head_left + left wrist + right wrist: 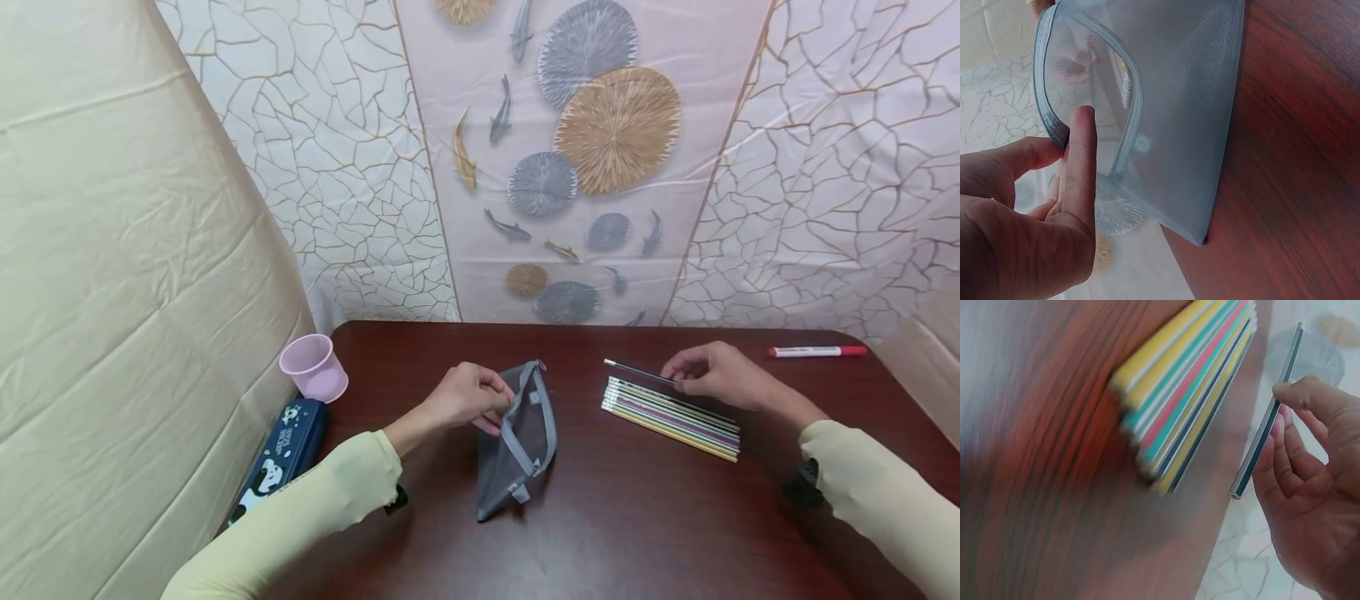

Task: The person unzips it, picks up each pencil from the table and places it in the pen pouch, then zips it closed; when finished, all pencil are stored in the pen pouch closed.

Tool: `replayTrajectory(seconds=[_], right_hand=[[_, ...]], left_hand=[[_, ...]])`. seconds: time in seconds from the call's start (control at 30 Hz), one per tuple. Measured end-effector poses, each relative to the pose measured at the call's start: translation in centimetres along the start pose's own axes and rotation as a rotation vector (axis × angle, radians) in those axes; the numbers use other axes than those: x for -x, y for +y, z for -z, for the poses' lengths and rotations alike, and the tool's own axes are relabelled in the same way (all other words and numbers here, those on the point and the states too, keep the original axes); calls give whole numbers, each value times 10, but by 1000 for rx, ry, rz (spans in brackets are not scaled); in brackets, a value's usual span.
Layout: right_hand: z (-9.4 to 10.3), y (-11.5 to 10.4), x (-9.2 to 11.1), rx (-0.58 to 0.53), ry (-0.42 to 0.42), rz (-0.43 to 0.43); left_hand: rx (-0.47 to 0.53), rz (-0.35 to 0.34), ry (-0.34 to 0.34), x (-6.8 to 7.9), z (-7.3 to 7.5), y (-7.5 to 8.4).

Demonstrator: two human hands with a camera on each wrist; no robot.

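Observation:
A grey mesh zip pouch [495,467] stands on the table with its zipped mouth spread toward the right. My left hand [467,398] pinches the rim of that mouth; in the left wrist view one finger [1080,169] lies along the opening. To the right, my right hand [716,377] holds a dark, silver-striped pencil [1266,428] between thumb and fingers, raised beside the other pencils. Those striped pencils [667,417] lie side by side in a row, in yellow, green, red and dark colours, their white ends toward the pouch.
A pink cup [315,367] stands at the table's left edge, with a dark blue panda pencil case [281,454] in front of it. A red and white marker [817,352] lies at the back right. Patterned cloth [570,250] hangs behind the table [600,533].

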State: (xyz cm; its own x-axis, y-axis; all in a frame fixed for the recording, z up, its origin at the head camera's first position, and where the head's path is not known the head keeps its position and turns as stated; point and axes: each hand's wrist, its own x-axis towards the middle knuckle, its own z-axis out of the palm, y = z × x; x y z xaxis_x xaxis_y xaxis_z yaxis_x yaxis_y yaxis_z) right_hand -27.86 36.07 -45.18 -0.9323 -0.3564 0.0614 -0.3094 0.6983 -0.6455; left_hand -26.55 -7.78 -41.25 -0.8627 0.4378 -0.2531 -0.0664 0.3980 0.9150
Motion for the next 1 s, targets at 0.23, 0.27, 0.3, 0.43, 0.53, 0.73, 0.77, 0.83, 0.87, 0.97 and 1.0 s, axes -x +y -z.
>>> replayTrajectory(seconds=[0.23, 0.27, 0.3, 0.43, 0.53, 0.73, 0.77, 0.83, 0.87, 0.97, 1.0], right_hand=[[-16, -37, 0, -53, -18, -40], [-20, -42, 0, -65, -15, -48], [-24, -48, -1, -79, -12, -55], [-38, -70, 0, -187, -26, -73], [-48, -86, 0, -269, -66, -116], [-78, -109, -2, -482, -173, -288], [-83, -111, -3, -526, -189, -302], [-92, -115, -6, -608, -209, -318], [-96, -118, -7, -648, -213, -326], [-106, -127, -11, -749, -219, -343], [-108, -131, -13, -777, -217, -352]], left_hand=[[1, 19, 8, -1, -2, -1], [1, 19, 10, -1, -3, -1], [0, 17, 13, -1, -3, -1], [1, 5, 14, -2, -5, 1], [7, 2, 14, -3, -6, 2], [22, -7, 18, -3, -8, 1], [20, -9, 17, -3, -9, 0], [10, -15, 12, -2, -10, 1], [4, -20, 10, -2, -11, 1], [-15, -32, 5, -2, -12, 1], [-19, -36, 4, -2, -12, 2]])
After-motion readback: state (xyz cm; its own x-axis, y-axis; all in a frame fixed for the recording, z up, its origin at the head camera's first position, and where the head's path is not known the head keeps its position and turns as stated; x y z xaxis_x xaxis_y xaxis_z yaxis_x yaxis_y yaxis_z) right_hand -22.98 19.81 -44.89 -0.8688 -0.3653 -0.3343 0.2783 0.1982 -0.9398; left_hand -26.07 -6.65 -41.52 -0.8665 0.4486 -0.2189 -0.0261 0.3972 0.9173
